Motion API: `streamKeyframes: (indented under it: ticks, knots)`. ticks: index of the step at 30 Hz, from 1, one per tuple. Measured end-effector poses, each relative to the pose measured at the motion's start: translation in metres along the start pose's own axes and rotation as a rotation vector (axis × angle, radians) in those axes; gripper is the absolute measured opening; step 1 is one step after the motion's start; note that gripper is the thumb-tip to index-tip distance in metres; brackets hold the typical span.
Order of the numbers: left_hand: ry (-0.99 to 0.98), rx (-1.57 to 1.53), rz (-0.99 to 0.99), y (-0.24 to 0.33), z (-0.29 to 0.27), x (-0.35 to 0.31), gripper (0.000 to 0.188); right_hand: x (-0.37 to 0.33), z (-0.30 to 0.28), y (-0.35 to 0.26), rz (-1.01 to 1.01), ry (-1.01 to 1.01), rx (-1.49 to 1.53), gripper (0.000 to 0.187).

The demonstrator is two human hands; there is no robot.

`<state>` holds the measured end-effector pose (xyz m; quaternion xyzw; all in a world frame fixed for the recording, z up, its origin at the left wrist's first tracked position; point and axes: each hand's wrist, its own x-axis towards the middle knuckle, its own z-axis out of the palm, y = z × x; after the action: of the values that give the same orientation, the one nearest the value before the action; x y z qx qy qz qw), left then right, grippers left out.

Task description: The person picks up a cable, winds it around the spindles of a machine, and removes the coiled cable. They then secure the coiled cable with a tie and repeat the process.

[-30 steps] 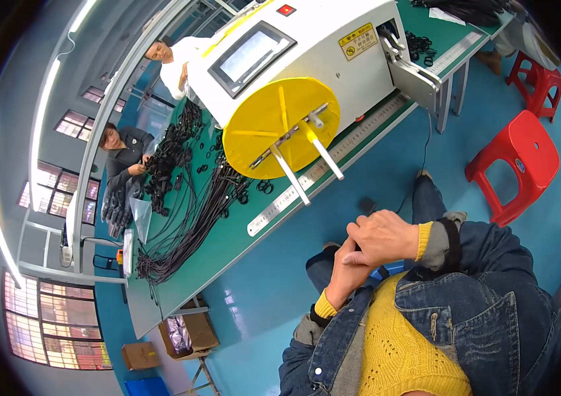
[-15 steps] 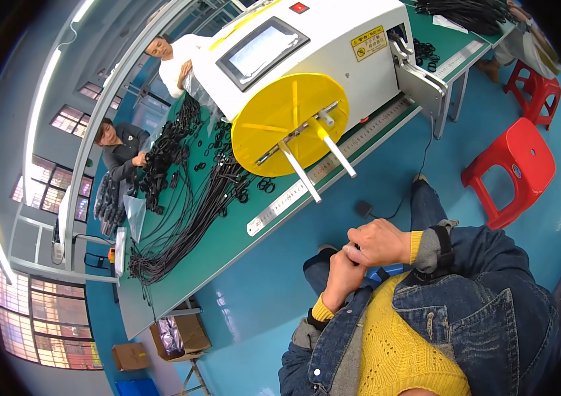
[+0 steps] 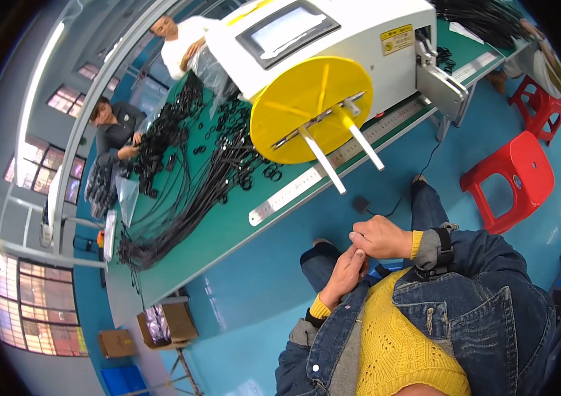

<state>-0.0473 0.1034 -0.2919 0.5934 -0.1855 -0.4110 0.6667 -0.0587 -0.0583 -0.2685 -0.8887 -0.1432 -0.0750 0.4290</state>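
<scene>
My right hand (image 3: 383, 237) and my left hand (image 3: 345, 272) meet over my lap, below the edge of the green table. The right hand is closed with its fingers curled, its fingertips against the left hand. The left hand is closed too, thumb uppermost, pressed against the fingers of the right. Whatever lies between them, if anything, is hidden. Beyond them, a white machine (image 3: 386, 69) on the table carries a yellow disc (image 3: 280, 125) with two metal rods (image 3: 322, 160) sticking out toward me.
Black cables (image 3: 181, 224) and cable coils lie on the green table (image 3: 161, 280), with a steel ruler (image 3: 287, 197) along its edge. Two people work at the far left side. Red stools (image 3: 531, 171) stand at right, a foot pedal (image 3: 361, 204) on the floor, an open carton (image 3: 180, 323) at lower left.
The view has turned slightly, so the machine appears farther right and higher. My hands stay together, with the left thumb now more visible. The dark-clad person's hands have shifted at the cables.
</scene>
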Motion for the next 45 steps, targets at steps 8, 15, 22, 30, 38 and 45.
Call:
streamKeyframes:
  ticks: [8, 15, 22, 30, 38, 45]
  knots:
    - [0.004, -0.253, -0.316, 0.001, -0.027, -0.014, 0.03, -0.001, -0.001, 0.023, 0.393, -0.259, 0.216, 0.039]
    - [0.473, -0.177, 0.357, 0.144, -0.128, -0.016, 0.034, -0.076, -0.002, 0.109, 0.498, -0.39, -0.005, 0.038]
    - [0.653, -0.145, 0.701, 0.254, -0.358, -0.026, 0.04, -0.093, -0.016, 0.094, 0.493, -0.242, 0.038, 0.031]
    - [-0.027, -0.357, 0.947, 0.166, -0.048, -0.003, 0.022, -0.133, -0.024, 0.1, 0.782, -0.202, 0.255, 0.027]
    - [-0.982, -0.737, 0.535, 0.165, 0.127, -0.031, 0.042, -0.106, -0.011, 0.097, 0.529, -0.26, 0.278, 0.025]
    - [-1.105, -0.735, 0.284, 0.17, 0.174, 0.018, 0.049, -0.14, -0.021, 0.116, 0.626, -0.208, 0.413, 0.023]
